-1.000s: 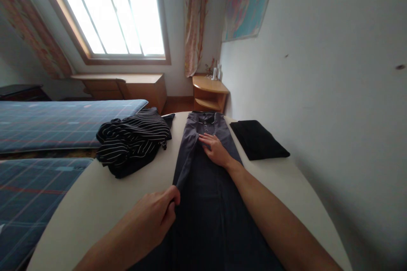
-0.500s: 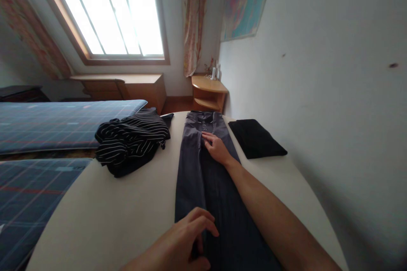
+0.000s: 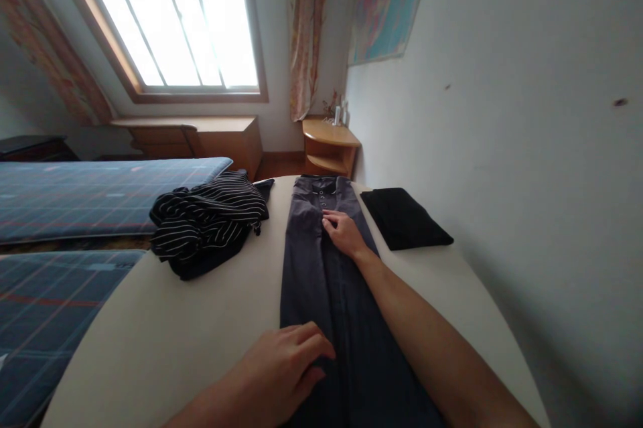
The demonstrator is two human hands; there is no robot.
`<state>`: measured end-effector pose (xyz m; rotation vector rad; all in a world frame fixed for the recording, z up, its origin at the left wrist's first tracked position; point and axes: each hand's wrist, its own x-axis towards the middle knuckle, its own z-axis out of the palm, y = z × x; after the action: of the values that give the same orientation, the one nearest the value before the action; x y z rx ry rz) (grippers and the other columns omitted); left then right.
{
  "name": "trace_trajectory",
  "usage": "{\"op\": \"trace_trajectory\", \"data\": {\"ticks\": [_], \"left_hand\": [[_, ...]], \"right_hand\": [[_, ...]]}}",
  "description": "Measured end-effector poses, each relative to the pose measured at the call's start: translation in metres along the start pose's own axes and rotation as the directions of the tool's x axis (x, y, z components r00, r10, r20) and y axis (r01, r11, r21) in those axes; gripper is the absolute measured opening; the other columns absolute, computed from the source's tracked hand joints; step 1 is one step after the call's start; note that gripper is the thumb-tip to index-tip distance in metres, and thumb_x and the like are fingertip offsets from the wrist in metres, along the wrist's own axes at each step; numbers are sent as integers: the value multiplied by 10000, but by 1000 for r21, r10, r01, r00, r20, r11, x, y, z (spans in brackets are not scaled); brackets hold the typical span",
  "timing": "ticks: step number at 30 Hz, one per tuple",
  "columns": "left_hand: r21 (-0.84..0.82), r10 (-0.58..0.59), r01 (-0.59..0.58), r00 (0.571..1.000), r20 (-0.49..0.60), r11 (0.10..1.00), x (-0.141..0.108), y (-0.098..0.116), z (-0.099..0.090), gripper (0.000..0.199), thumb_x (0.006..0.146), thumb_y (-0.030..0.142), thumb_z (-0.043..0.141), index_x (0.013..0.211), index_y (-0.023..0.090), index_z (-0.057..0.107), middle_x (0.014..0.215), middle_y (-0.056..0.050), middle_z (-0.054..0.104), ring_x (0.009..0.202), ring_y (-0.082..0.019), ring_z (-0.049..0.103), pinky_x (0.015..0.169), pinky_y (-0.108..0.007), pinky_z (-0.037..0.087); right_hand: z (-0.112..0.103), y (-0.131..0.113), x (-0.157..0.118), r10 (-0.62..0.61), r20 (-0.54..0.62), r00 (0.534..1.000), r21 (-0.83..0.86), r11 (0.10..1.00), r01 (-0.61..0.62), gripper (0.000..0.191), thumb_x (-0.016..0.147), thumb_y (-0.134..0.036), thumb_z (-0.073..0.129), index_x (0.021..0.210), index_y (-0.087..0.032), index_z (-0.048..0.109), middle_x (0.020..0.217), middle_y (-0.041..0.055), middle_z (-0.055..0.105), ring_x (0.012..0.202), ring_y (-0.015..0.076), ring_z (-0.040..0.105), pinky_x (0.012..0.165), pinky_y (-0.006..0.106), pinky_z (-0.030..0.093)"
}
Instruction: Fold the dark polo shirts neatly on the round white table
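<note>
Dark grey trousers [image 3: 304, 267] lie lengthwise on the round cream table [image 3: 175, 341], waistband at the far end, with several small round fastenings near the top. My right hand [image 3: 342, 232] rests on their upper front, fingers stretched with the tips at the lengthwise crease. Nearer to me, my left hand [image 3: 291, 364] is over the lower leg, fingers bent and the thumb apart from them. Nothing shows between them, and whether they touch the fabric is unclear. The near end of the trousers runs out of view.
A crumpled black-and-white striped garment [image 3: 216, 207] lies on the table's left side. Folded black cloth [image 3: 406, 219] lies on the right, close to the white wall [image 3: 527, 147]. Plaid mattresses [image 3: 100, 197] are at left; a wooden corner shelf [image 3: 331, 134] stands beyond the table.
The trousers' crease and left edge have shifted slightly right. My right hand has moved a little right with its fingers closer together; my left hand has moved slightly left and away from me.
</note>
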<state>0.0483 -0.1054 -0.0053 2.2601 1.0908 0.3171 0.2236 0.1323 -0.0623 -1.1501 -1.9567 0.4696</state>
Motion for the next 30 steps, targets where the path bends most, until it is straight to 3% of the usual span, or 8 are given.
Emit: {"op": "trace_trajectory", "data": {"ticks": [3, 7, 10, 15, 18, 22, 26, 30], "left_hand": [[183, 74, -86, 995, 73, 979, 0, -7, -6, 349, 885, 95, 606, 1178, 284, 611, 1117, -14, 658, 961, -182, 663, 814, -271, 525], [390, 217, -226, 974, 68, 892, 2, -10, 3, 448, 941, 135, 588, 1325, 360, 537, 1226, -24, 612, 917, -181, 658, 706, -265, 520], [484, 320, -308, 945, 60, 819, 5, -9, 13, 296, 959, 193, 595, 1232, 307, 579, 1291, -22, 582, 928, -179, 638, 662, -262, 500], [515, 393, -370, 917, 68, 773, 9, -6, 13, 46, 982, 227, 575, 1020, 209, 594, 1158, -24, 636, 887, -149, 604, 622, -259, 455], [514, 411, -385, 909, 67, 767, 10, -5, 12, 64, 997, 238, 551, 1048, 220, 585, 1078, -19, 649, 855, -147, 591, 597, -265, 420], [527, 417, -377, 908, 48, 761, 10, -4, 15, 79, 1006, 216, 533, 1066, 223, 582, 957, -10, 627, 810, -151, 568, 578, -278, 378], [538, 414, -367, 909, 36, 759, 10, -5, 18, 32, 999, 219, 551, 1008, 213, 581, 945, 2, 606, 818, -151, 556, 585, -301, 377], [522, 406, -364, 913, 36, 771, 10, -2, 15, 36, 996, 231, 560, 972, 208, 575, 977, 10, 623, 874, -152, 561, 625, -326, 406]], "right_hand": [[2, 1, 0, -10, 1, 1000, -76, 997, 10, 220, 902, -330, 608, 933, -195, 778, 1166, 96, 725, 1165, 240, 614, 1086, 414, 417], [4, 3, 2, 2, 12, 1000, -113, 994, 0, 207, 911, -328, 609, 934, -187, 759, 1134, 95, 725, 1129, 240, 618, 1066, 401, 422], [5, 4, 3, 4, 1, 1000, -130, 992, -4, 204, 918, -225, 551, 996, -175, 732, 1078, 98, 734, 1079, 228, 635, 1036, 383, 443], [6, 5, 3, 17, -8, 1000, -134, 991, -18, 196, 832, -155, 604, 1000, -189, 699, 1040, 77, 729, 1048, 231, 639, 996, 391, 477], [6, 7, 4, -29, 35, 999, -104, 994, 32, 179, 834, -148, 605, 962, -211, 713, 1162, 70, 720, 1183, 239, 600, 1091, 433, 417], [3, 6, 4, -86, 76, 993, -14, 996, 87, 281, 862, -123, 558, 1074, -210, 720, 1323, 69, 658, 1297, 225, 544, 1157, 437, 361], [-2, 0, 1, -106, 58, 993, 89, 991, 100, 362, 854, -89, 535, 1159, -203, 694, 1321, 68, 661, 1283, 206, 563, 1155, 411, 374], [-3, -3, 0, -43, 34, 998, 187, 982, 36, 340, 886, -125, 519, 1194, -191, 646, 1246, 79, 695, 1210, 201, 619, 1101, 387, 431]]}}
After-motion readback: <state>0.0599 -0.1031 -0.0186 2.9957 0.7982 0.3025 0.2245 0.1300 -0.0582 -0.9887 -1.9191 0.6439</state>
